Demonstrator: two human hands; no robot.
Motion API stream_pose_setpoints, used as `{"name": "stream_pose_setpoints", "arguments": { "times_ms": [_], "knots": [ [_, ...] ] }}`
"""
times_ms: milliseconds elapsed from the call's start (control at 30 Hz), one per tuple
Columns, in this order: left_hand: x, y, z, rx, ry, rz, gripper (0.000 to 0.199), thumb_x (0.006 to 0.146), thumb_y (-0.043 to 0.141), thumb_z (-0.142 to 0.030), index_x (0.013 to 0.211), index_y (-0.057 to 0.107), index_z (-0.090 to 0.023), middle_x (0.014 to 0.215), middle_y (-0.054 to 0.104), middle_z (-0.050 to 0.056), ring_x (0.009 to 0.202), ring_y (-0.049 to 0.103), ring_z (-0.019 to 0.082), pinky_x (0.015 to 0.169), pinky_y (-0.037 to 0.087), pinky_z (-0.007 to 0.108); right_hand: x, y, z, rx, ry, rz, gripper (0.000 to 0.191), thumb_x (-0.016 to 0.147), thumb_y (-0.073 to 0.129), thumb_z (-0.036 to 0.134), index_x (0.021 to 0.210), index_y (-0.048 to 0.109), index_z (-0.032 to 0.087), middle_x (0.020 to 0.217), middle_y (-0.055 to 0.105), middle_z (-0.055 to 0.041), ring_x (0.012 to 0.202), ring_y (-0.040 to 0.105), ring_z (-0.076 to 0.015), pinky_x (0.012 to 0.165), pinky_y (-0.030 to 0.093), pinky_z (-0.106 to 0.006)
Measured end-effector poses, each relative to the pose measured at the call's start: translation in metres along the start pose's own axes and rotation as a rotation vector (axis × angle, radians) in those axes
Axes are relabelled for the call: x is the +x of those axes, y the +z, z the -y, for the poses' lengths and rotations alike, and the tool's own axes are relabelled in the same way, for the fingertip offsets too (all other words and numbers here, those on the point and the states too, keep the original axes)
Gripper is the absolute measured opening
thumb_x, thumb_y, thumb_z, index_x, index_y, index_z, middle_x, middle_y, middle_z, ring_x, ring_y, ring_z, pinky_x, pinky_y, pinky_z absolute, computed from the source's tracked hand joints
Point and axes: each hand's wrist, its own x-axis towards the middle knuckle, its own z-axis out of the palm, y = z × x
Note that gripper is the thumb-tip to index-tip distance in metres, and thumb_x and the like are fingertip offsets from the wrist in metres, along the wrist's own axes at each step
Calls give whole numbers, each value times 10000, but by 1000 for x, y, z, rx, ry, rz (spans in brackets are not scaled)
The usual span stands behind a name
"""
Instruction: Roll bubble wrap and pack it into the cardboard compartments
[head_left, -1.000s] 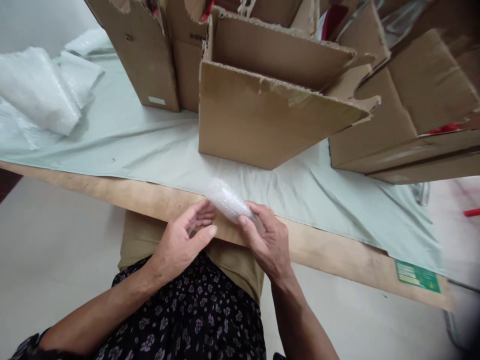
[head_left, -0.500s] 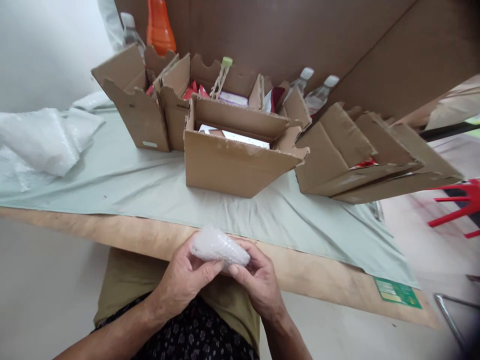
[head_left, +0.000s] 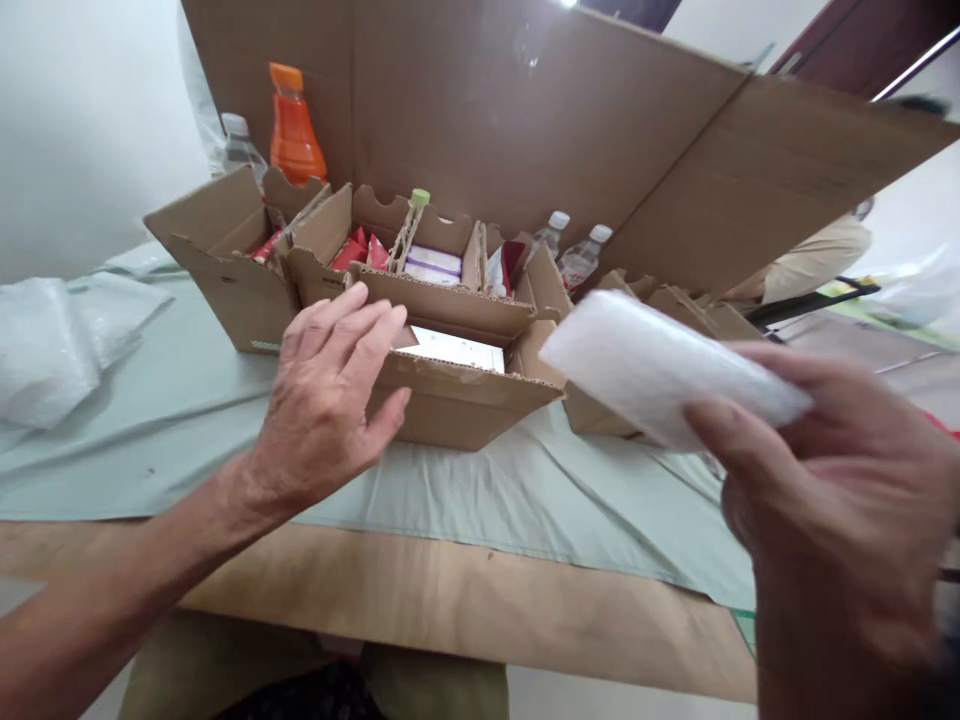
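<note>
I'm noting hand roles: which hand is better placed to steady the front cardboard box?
Probably the left hand: no held item shows, and it's nearer the cardboard box, while the right hand holds the white bundle.

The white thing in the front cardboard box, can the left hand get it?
Probably yes: the front cardboard box is open on top, and the left hand looks empty and is near the white thing.

Your head camera looks forward and down, close above your left hand (head_left: pixel 324 400) and right hand (head_left: pixel 832 480), toward the table (head_left: pixel 450 590).
</note>
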Motion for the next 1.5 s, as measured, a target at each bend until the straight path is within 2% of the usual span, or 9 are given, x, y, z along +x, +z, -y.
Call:
{"name": "stream_pose_setpoints", "arguments": {
  "times_ms": [233,367,500,633,800,1000,1267,1400,1500],
  "knots": [
    [-16,19,6,-21,43,-82,400,897,670,-76,1229,679,-299,1002,780,25,971,723,251,1155,426,568,67,44,14,-665,-88,412,286,882,714,332,1143,749,221,716,664,-48,638,596,-223,625,433,-354],
    [-19,17,2,-16,21,-73,364,905,668,-61,1180,689,-297,1002,789,20,935,717,236,1141,427,566,82,73,32,-1059,-73,697,129,891,641,299,874,723,200,647,605,-79,658,615,-260,613,384,-353],
    [-20,18,-1,-26,6,-91,326,915,653,-55,1145,698,-281,985,794,13,890,713,214,1135,429,557,105,98,39,-1014,-44,976,211,896,605,230,693,646,189,646,607,-73,629,588,-203,588,365,-329],
    [-24,17,-2,-38,-16,-100,293,921,648,-65,1132,706,-259,990,797,17,895,718,214,1139,424,557,122,93,41,-731,89,1259,292,940,562,242,668,650,181,604,605,-29,566,542,-145,584,383,-302],
    [-28,17,-1,-56,1,-109,233,924,661,-65,1098,715,-211,982,802,46,910,717,228,1122,431,562,117,72,37,-533,213,1119,197,945,569,283,806,671,187,617,603,0,497,508,-122,496,362,-271],
    [-29,22,-2,-40,-6,-139,237,919,650,-70,1079,735,-223,961,799,41,893,715,230,1104,448,562,103,82,33,-439,294,1124,98,901,592,252,893,673,197,639,652,-18,455,542,-146,437,371,-266],
    [-31,21,-5,-41,11,-121,207,942,626,-78,1058,742,-204,968,797,60,911,703,240,1092,450,567,98,107,42,-553,372,1329,98,849,601,154,803,686,175,532,590,-5,422,524,-137,420,359,-253],
    [-31,20,-5,-48,7,-109,204,954,611,-83,1054,742,-203,969,795,58,920,695,238,1099,443,563,100,98,34,-469,307,1152,338,812,671,121,1143,693,187,752,721,-6,468,613,-133,440,430,-238],
    [-31,20,-5,-55,5,-107,203,958,601,-88,1037,741,-212,969,792,52,931,687,238,1103,443,553,101,90,25,-475,265,1122,293,813,644,103,1093,702,167,763,729,-3,537,678,-143,499,474,-227]
  ]
}}
